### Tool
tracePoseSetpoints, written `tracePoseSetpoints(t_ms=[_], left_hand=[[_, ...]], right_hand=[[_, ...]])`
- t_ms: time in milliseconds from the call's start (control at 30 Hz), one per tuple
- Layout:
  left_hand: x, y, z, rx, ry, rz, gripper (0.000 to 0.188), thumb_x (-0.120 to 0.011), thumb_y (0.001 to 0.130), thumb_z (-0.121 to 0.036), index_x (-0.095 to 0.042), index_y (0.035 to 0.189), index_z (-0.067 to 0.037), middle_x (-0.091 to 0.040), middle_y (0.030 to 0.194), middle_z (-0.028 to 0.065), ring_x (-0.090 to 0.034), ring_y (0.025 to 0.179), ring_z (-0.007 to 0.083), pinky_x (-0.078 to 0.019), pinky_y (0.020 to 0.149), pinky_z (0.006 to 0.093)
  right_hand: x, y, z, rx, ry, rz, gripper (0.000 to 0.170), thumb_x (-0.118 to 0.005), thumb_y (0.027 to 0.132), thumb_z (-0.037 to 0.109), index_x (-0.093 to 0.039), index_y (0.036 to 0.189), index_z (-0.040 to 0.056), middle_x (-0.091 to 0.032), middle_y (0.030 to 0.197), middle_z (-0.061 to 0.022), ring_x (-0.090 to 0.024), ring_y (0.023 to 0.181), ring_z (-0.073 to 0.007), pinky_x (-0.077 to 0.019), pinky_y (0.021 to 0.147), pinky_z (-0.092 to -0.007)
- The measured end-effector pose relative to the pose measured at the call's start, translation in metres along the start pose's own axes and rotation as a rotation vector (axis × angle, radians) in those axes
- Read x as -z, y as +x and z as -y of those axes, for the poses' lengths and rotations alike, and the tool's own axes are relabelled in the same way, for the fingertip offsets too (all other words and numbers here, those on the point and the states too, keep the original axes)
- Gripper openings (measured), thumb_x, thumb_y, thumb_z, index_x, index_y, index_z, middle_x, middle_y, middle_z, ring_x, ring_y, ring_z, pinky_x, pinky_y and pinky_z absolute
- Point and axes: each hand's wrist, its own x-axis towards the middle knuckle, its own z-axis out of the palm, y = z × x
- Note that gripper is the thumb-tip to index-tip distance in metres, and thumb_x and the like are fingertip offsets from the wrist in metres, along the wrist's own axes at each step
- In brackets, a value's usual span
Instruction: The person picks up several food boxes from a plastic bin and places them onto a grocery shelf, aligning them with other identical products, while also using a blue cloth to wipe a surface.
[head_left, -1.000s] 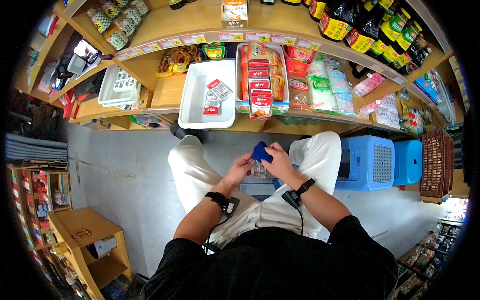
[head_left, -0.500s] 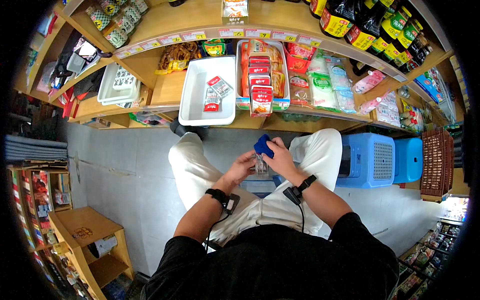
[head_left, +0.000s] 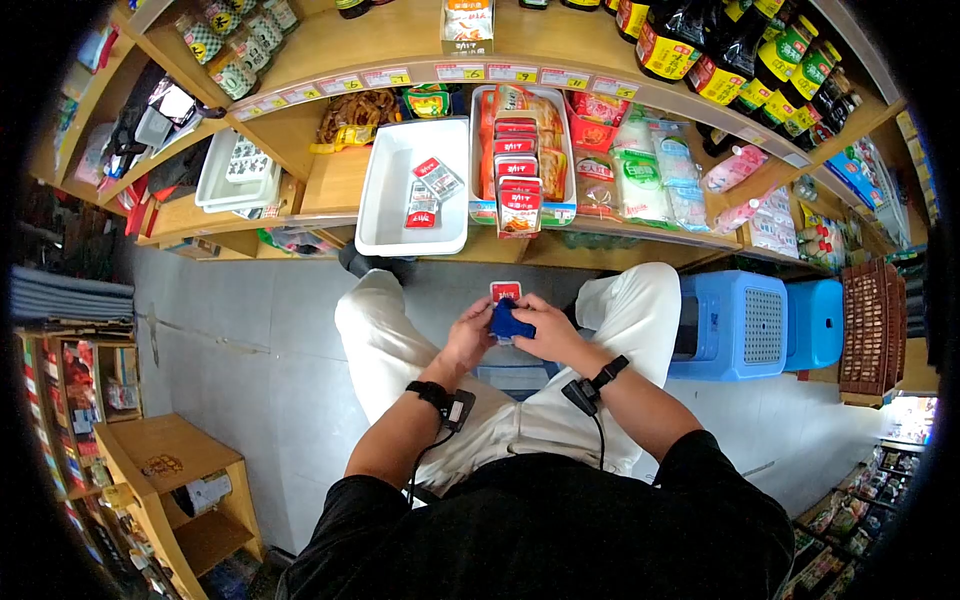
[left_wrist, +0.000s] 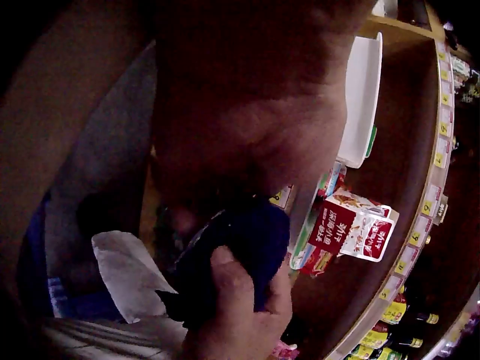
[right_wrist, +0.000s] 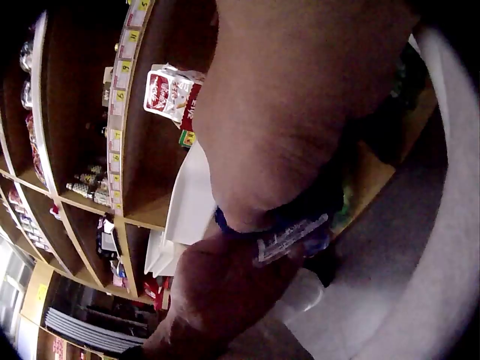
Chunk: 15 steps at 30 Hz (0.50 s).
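Between the knees, my left hand [head_left: 466,340] holds a small snack packet [head_left: 506,291] by its left side. The packet's red end with white lettering points toward the shelf. My right hand [head_left: 550,332] grips a dark blue cloth [head_left: 512,321] laid over the packet's middle, hiding most of it. In the left wrist view, a thumb and fingers close on the bunched cloth [left_wrist: 262,232]. The right wrist view shows a shiny printed edge of the packet [right_wrist: 292,238] between the two hands. On the shelf ahead, a white tub [head_left: 385,205] contains several similar packets [head_left: 436,180].
Right of the tub, a display box [head_left: 556,213] holds rows of red packets. Bagged goods [head_left: 640,180] lie farther right, with sauce bottles [head_left: 668,48] above. Blue plastic stools [head_left: 735,322] stand by the right knee. A wooden stand [head_left: 175,455] is at the lower left.
The packet, earlier with its clear end toward my body below the cloth, now shows its red end away from me. The cloth has moved down and left over its middle.
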Motion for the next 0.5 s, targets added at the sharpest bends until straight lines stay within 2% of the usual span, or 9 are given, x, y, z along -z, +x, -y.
tracePoseSetpoints(t_ms=[167,267,333,367,433,467,500], left_hand=[[0.001,-0.001,0.002,-0.03,0.022,0.002,0.034,-0.052,0.106,-0.016,-0.058,0.139,-0.016,-0.069,0.113,-0.0005,-0.065,0.095,0.0128,-0.0538,0.081,0.0341],[0.007,0.003,0.004,-0.036,0.067,-0.018,0.033,-0.054,0.105,-0.015,-0.059,0.138,-0.016,-0.07,0.111,0.0,-0.067,0.093,0.0133,-0.055,0.08,0.033],[0.006,0.002,0.004,-0.043,0.081,-0.034,0.032,-0.055,0.104,-0.015,-0.06,0.136,-0.016,-0.071,0.11,0.0005,-0.068,0.093,0.0139,-0.056,0.079,0.0326],[0.006,0.002,0.004,-0.067,0.029,-0.055,0.03,-0.056,0.104,-0.014,-0.061,0.134,-0.013,-0.071,0.11,0.0017,-0.069,0.093,0.0149,-0.0572,0.079,0.0331],[0.004,0.001,0.0,-0.092,-0.022,-0.077,0.029,-0.056,0.103,-0.013,-0.063,0.131,-0.011,-0.072,0.11,0.0029,-0.07,0.094,0.016,-0.0583,0.079,0.0336],[0.004,0.001,-0.002,-0.114,-0.057,-0.057,0.027,-0.056,0.102,-0.012,-0.064,0.128,-0.008,-0.073,0.108,0.0042,-0.071,0.093,0.017,-0.0589,0.08,0.0343],[0.006,0.0,-0.003,-0.136,-0.092,-0.037,0.025,-0.057,0.101,-0.011,-0.065,0.124,-0.005,-0.073,0.107,0.0056,-0.072,0.091,0.0179,-0.0595,0.08,0.0351]], right_hand=[[-0.003,-0.004,0.001,0.032,0.012,0.038,0.039,-0.077,0.076,0.022,-0.07,0.112,0.0059,-0.062,0.115,-0.0125,-0.066,0.101,-0.0368,-0.0555,0.086,-0.0441],[-0.003,-0.003,-0.003,0.008,0.067,0.042,0.042,-0.078,0.076,0.02,-0.07,0.113,0.0017,-0.061,0.113,-0.0144,-0.066,0.1,-0.0358,-0.0544,0.088,-0.0416],[-0.004,-0.001,-0.004,-0.075,0.071,-0.033,0.037,-0.077,0.076,0.024,-0.071,0.105,0.002,-0.065,0.104,-0.0168,-0.067,0.094,-0.0397,-0.0555,0.082,-0.0456],[-0.006,-0.001,-0.009,-0.073,0.071,-0.034,0.037,-0.077,0.076,0.024,-0.071,0.105,0.002,-0.065,0.104,-0.0168,-0.067,0.094,-0.0397,-0.0555,0.082,-0.0456],[-0.01,0.0,-0.022,-0.177,-0.022,-0.204,0.037,-0.077,0.076,0.025,-0.072,0.103,0.0001,-0.066,0.097,-0.0218,-0.067,0.09,-0.0417,-0.0555,0.08,-0.0464],[-0.012,0.0,-0.029,-0.176,-0.02,-0.205,0.037,-0.077,0.076,0.025,-0.072,0.103,0.0001,-0.066,0.097,-0.0218,-0.067,0.09,-0.0417,-0.0555,0.08,-0.0464],[-0.011,0.001,-0.03,-0.262,0.011,-0.246,0.037,-0.076,0.076,0.025,-0.072,0.103,0.0,-0.066,0.096,-0.0234,-0.067,0.09,-0.0423,-0.0554,0.08,-0.0466]])
